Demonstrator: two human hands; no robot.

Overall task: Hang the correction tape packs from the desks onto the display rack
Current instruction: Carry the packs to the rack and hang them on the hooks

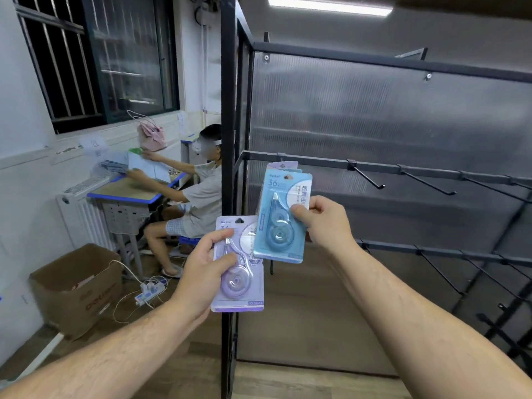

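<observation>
Carrying step: left hand (pixel 207 264) grips purple pack (pixel 240 283), right hand (pixel 324 223) pinches blue pack (pixel 280 223), perhaps two; next, thread onto hook (pixel 368 180).

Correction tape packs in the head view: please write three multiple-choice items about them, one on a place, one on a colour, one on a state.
1. Where is the blue pack?
A. On a desk.
B. In the right hand.
C. On the floor.

2. What colour is the lower pack, held by the left hand?
A. Green.
B. Red.
C. Purple.

3. In what state are the rack hooks?
A. They carry no pack.
B. They are full of packs.
C. A cloth covers them.

Answers:
1 B: that hand pinches its right edge in front of the rack.
2 C: its card and dispenser are pale purple.
3 A: every hook in view is bare metal.
</observation>
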